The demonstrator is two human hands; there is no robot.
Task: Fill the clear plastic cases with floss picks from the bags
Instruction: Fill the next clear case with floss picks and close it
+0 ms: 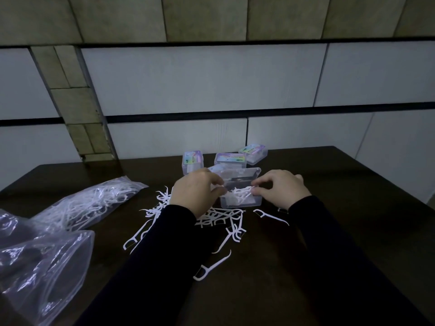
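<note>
From the head camera I see my left hand (200,192) and right hand (281,190) meeting over an open clear case (240,201) on the dark table (341,231). Both hands have fingers curled, pinching a small bunch of floss picks (241,192) between them, just above the case's open top; its lid (242,176) stands tilted up behind. More loose picks (221,220) lie scattered on the table in front of the case and under my left sleeve (153,255), with a single pick (211,267) nearer me. To the left lies a clear bag of picks (94,201), and a crumpled bag (42,267) sits closer. Three closed cases with coloured labels (230,160) stand behind the open one, near the wall.
</note>
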